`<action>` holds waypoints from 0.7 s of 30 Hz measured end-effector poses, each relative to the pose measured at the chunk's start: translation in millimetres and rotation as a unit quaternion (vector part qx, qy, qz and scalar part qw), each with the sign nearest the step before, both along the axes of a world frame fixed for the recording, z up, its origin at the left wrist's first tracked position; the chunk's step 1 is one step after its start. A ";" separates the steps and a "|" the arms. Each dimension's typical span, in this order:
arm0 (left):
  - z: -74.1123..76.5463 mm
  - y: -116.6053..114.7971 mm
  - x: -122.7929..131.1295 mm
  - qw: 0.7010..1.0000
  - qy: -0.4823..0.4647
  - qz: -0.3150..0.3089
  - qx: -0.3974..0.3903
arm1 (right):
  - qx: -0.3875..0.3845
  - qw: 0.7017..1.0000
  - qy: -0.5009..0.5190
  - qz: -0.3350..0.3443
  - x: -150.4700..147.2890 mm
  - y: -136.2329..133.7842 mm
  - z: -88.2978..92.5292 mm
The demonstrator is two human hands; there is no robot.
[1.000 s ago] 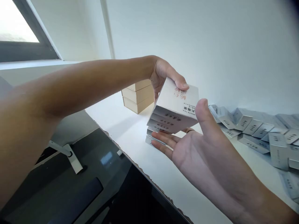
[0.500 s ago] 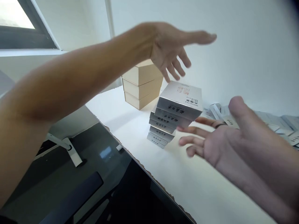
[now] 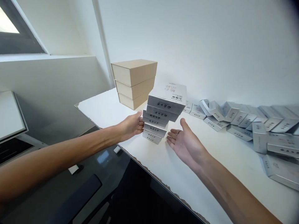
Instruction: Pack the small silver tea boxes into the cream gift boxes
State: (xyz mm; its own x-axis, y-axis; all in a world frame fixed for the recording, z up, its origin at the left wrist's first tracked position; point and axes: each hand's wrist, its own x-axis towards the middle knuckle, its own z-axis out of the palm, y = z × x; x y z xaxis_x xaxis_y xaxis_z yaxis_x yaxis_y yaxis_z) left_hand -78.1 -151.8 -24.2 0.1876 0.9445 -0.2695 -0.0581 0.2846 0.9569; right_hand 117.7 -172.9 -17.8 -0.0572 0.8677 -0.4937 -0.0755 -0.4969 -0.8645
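Observation:
A stack of several silver-white tea boxes (image 3: 167,95) stands unevenly on the white table, its upper boxes offset from the lower ones. "WHITE TEA" lettering shows on the top box. My left hand (image 3: 132,127) is at the stack's left side around the lower boxes, fingers partly behind them; whether it touches them I cannot tell. On the other side, my right hand (image 3: 184,143) is open, palm facing the stack, its fingertips just short of the lower boxes.
Three beige boxes (image 3: 137,73) are piled behind the stack. More silver tea boxes (image 3: 240,118) lie along the wall to the right, some leaning. The white table (image 3: 187,186) has a ragged front edge. Below it is a dark chair (image 3: 79,199).
My left hand has come down from above the stack to its left side. My right hand has drawn in towards the right side of the lower boxes. The view has shifted.

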 end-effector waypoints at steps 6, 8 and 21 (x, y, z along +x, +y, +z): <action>-1.8 9.3 5.5 0.995 -0.040 -0.014 -0.091 | 0.060 0.993 0.100 0.006 -25.2 -12.3 -4.0; -3.3 14.6 7.0 0.994 -0.046 -0.019 -0.093 | 0.056 0.992 0.113 -0.009 -31.2 -8.4 -4.2; -11.5 72.3 23.0 0.998 -0.011 0.008 -0.063 | 0.060 0.991 0.072 -0.094 -45.7 44.8 -17.7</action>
State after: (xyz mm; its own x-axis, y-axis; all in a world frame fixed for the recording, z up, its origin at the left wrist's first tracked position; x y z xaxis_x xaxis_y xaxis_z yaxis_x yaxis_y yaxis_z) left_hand -55.1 -79.5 -35.7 0.1794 0.9062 -0.3828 -0.0845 0.4019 0.9118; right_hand 72.0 -128.1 -35.6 0.0485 0.9214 -0.3857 -0.2830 -0.3576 -0.8900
